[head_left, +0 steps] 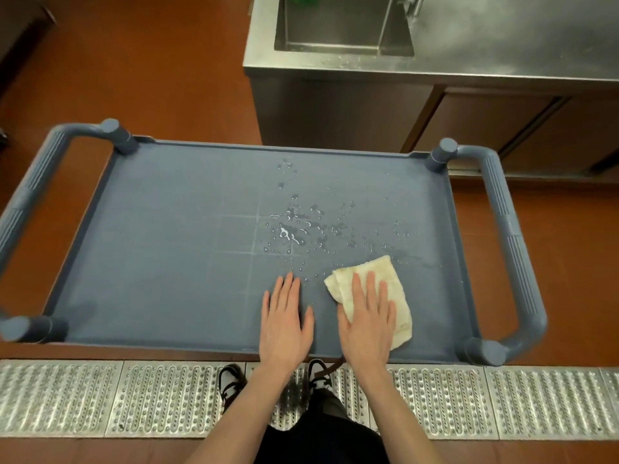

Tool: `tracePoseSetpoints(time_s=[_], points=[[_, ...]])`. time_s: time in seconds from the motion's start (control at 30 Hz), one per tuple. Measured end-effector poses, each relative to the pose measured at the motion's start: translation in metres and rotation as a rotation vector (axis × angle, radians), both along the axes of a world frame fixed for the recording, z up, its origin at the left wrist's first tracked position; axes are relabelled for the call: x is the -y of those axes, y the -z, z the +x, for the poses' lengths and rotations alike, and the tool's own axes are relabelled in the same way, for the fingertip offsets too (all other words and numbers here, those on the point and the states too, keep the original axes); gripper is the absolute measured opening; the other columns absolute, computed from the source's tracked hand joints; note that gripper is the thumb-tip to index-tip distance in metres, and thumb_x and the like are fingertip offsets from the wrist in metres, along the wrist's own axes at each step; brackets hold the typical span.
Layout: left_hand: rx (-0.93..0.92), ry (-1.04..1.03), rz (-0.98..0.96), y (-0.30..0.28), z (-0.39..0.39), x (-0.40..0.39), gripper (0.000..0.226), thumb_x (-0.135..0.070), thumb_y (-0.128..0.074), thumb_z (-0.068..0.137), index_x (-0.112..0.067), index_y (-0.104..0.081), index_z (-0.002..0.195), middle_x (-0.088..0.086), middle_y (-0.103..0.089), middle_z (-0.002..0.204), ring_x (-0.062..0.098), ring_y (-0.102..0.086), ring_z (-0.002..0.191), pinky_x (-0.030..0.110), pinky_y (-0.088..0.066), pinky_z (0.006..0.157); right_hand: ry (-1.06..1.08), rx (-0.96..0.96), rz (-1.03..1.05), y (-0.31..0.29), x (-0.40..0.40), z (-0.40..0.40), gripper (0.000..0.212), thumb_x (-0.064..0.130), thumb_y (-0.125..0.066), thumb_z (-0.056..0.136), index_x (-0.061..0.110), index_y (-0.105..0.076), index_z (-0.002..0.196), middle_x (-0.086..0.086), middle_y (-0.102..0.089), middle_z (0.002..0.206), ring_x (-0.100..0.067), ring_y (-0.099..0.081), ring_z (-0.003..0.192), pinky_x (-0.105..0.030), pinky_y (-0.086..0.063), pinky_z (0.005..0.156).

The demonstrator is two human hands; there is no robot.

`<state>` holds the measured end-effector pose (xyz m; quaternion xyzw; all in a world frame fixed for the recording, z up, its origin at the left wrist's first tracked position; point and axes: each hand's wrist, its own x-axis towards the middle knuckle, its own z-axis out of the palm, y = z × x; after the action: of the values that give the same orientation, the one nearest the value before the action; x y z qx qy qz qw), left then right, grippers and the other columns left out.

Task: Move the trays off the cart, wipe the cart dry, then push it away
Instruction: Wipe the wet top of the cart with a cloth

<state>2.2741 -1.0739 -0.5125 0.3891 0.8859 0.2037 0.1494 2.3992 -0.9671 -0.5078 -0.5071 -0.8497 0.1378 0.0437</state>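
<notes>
- The wiping step looks to be the one in hand: no trays are showing on the cart, so that first part seems done, and the pushing away is not yet begun.
- The cart is standing just in front of the person, its blue top shelf filling the middle of the view, a handle at each end, a steel sink beyond it and a metal floor grate under the person's shoes.
- Water drops are lying in a scatter over the middle and right of the shelf, just beyond the fingertips; the left half is looking dry.
- The right hand is lying flat, its grip spread open and released, pressing a folded pale cloth down on the shelf rather than clutching it. The cloth is sitting near the front right of the shelf, at the near edge of the wet patch.
- The left hand is resting flat beside it, fingers together and straight, grip open, holding nothing, palm on the bare shelf.
- The next move probably calls for sliding the cloth forward and leftward through the drops, keeping the palm pressed down so the cloth is not bunching, and covering the far drops near the back rim.
</notes>
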Motion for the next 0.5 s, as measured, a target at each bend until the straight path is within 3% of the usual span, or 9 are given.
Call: tracePoseSetpoints(time_s=[0.1,0.17,0.33,0.5], points=[[0.089,0.054,0.05,0.001,-0.021,0.017,0.067,-0.044,-0.038,0.106,-0.016,-0.027,0.166,-0.005,-0.021,0.173,0.01,-0.012,0.161,0.036,-0.011,0.132,0.111,0.005,-0.047,-0.003,0.001,-0.002,0.077,0.059,-0.052,0.097,0.035,-0.023,0.164,-0.003,-0.015,0.173,-0.032,-0.009,0.16,-0.052,-0.023,0.125],[0.065,0.118,0.049,0.001,-0.041,0.036,0.066,-0.047,-0.035,0.106,-0.018,-0.03,0.165,-0.005,-0.02,0.173,0.011,-0.015,0.161,0.036,-0.016,0.131,0.123,0.039,-0.035,-0.003,0.002,-0.004,0.076,0.062,-0.048,0.097,0.037,-0.021,0.164,-0.001,-0.013,0.174,-0.034,-0.006,0.16,-0.053,-0.02,0.125],[-0.088,0.097,-0.059,0.0,-0.097,0.078,0.063,-0.051,-0.033,0.105,-0.024,-0.036,0.163,-0.002,-0.022,0.174,0.017,-0.014,0.162,0.047,-0.011,0.132,0.081,0.087,-0.003,0.0,0.001,-0.01,0.07,0.038,-0.06,0.102,0.029,-0.027,0.164,-0.003,-0.022,0.172,-0.035,-0.017,0.158,-0.056,-0.023,0.124],[-0.123,0.091,-0.104,0.002,-0.119,0.097,0.066,-0.055,-0.031,0.104,-0.029,-0.032,0.164,0.0,-0.018,0.175,0.019,-0.009,0.163,0.052,-0.008,0.131,0.15,0.035,-0.056,-0.003,0.015,-0.034,0.064,0.03,-0.055,0.105,0.024,-0.03,0.163,-0.002,-0.024,0.171,-0.03,-0.017,0.159,-0.054,-0.022,0.126]])
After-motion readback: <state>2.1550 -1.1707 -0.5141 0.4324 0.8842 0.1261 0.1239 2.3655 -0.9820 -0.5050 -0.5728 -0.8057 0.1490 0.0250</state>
